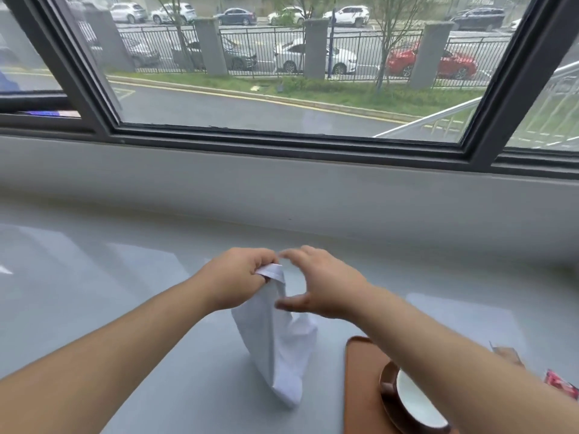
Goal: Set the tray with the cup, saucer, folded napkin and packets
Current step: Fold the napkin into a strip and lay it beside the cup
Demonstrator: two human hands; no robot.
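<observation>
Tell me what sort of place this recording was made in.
Probably a ground-floor room facing a street, perhaps a café or office. A glossy grey counter runs under a wide dark-framed window; outside are a fence and parked cars. A brown tray with cup suggests drink service.

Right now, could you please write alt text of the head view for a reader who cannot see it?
The left hand pinches a white napkin by its top edge above a grey counter, while the open right hand reaches toward it. At lower right a brown tray holds a cup on a saucer; packets lie beyond it.
</observation>
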